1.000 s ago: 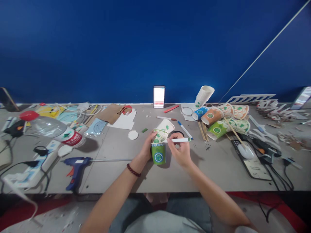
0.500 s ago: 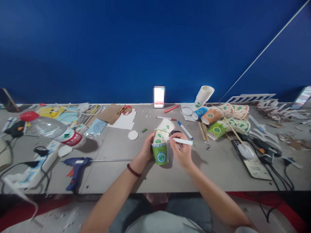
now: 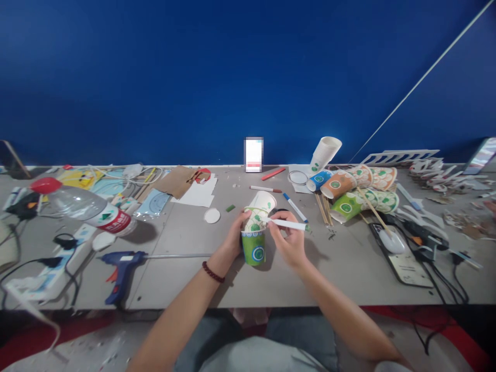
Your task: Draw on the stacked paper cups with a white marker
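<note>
My left hand [image 3: 234, 238] is wrapped round a green and white paper cup [image 3: 254, 232] that stands upside down, tilted, on the grey table [image 3: 186, 279], green base toward me. My right hand [image 3: 289, 243] pinches a white marker [image 3: 285, 225] with a green end. Its tip touches the cup's white patterned side. A dark roll of tape lies just behind the cup, mostly hidden.
A blue glue gun [image 3: 122, 263] and a water bottle [image 3: 83, 206] lie to the left. Loose paper cups [image 3: 351, 188], wooden sticks, pens [image 3: 294, 207] and a phone [image 3: 403, 258] lie to the right. A small white round lid [image 3: 212, 215] sits nearby. Cables run along both sides.
The cup has been turned and tilted slightly in my left hand. The marker has shifted a little along the cup's side. Both hands stay in the same spot.
</note>
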Demonstrator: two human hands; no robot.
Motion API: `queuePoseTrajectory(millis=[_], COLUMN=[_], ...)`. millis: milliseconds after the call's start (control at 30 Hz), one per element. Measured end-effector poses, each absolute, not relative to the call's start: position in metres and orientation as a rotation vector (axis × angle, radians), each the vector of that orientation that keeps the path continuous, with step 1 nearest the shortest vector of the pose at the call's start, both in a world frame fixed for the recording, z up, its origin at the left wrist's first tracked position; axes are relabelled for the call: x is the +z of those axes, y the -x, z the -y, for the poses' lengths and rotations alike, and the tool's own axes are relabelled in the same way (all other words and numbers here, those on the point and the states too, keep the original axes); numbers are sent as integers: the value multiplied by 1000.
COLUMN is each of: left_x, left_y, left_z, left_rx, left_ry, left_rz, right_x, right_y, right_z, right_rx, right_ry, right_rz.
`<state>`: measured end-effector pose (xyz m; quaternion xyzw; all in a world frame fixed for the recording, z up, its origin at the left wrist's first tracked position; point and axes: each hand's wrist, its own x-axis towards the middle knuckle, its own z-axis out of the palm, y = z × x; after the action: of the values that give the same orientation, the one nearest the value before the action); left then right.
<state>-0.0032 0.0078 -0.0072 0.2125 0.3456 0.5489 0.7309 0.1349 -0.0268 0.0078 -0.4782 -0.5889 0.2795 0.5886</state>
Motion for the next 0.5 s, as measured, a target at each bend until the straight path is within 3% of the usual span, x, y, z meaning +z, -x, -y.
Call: queuePoseTrajectory(millis=[500], left_x=[-4], left_y=[6], left_z=[-7], left_rx=[1102], left_ry=[-439], left_rz=[-745], right_x=[12], right_y=[-134], right_z=[26], right_rx=[570], right_ry=[1143], right_rz=[1472])
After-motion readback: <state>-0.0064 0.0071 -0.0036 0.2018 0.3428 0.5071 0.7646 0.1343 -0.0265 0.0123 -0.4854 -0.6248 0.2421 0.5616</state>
